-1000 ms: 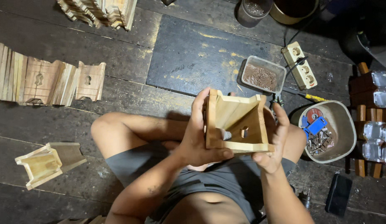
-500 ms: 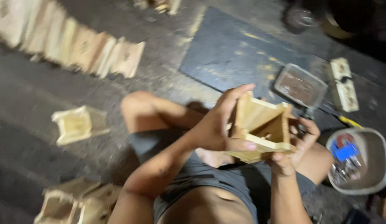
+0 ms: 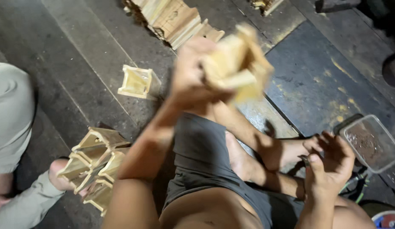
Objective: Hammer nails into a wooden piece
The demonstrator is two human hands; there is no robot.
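Fingers (image 3: 193,91) of the left hand (image 3: 189,76) clench around a small pale wooden box frame (image 3: 237,63), which is raised above the lap and blurred, its open side hard to make out. The right hand (image 3: 329,163) rests low beside the right knee, its fingers (image 3: 322,140) curled loosely inward; something small and dark sits near the thumb, too unclear to tell whether it is pinched or merely touched. Just right of that hand, a clear plastic tub (image 3: 371,144) holding reddish-brown bits stands on the dark mat (image 3: 329,76) laid over the plank floor (image 3: 78,63). The person sits cross-legged in dark grey shorts (image 3: 206,148), one bare foot (image 3: 240,159) tucked in front. On the floor ahead of the left arm lies a single wooden frame (image 3: 139,82), apart from the rest; farther off, a row of wooden pieces (image 3: 172,19) leans together. A cluster of finished frames (image 3: 95,163) is piled by the left elbow, just beside the leg of another person in light trousers (image 3: 10,114), whose foot (image 3: 57,171) touches the pile.
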